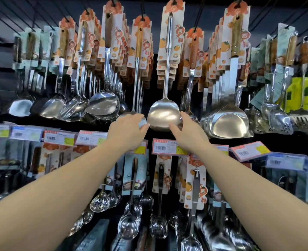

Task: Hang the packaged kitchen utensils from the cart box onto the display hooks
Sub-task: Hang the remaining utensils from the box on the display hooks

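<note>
Item: steel spatula [164, 115] on orange-print card, hung from a top-row display hook [175, 0]; long axis vertical, blade lowest. Left hand [126, 130] at the blade's left edge, fingers curled, apparently touching a neighbouring utensil; grip unclear. Right hand [187, 131] at the blade's right edge, fingers loosely extended, touching it. Both hands equally near, below the card.
</note>
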